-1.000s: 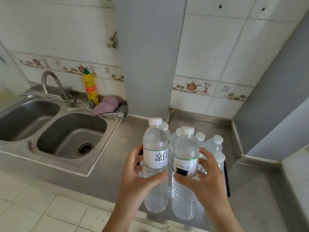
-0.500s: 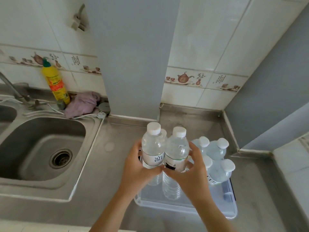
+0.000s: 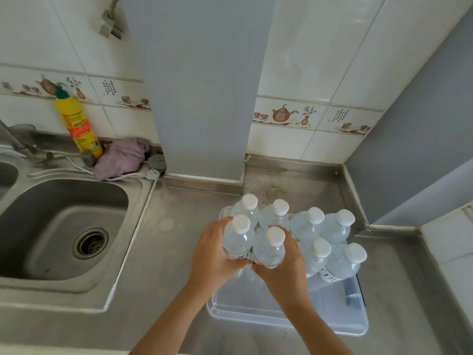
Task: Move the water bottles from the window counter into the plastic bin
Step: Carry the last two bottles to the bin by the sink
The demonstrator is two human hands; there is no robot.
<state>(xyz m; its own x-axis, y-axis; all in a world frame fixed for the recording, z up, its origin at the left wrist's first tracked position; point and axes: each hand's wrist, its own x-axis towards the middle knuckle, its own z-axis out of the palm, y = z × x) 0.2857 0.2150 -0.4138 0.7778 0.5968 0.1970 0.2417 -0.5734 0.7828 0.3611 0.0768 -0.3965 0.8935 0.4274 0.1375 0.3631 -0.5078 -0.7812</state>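
A clear plastic bin sits on the steel counter, right of the sink. Several white-capped water bottles stand upright in its far and right part. My left hand grips one clear bottle with a white label. Pressed against it on the right is a second bottle, held by my right hand. Both held bottles are upright, low inside the bin beside the standing ones. Their bases are hidden by my hands.
A steel sink with a drain lies to the left. A yellow detergent bottle, a purple cloth and a white cable sit behind it. A grey column rises behind the bin. A raised ledge stands at right.
Both hands have lowered their bottles from above the counter down into the bin, beside the standing bottles. My view has tipped downward and shifted right.
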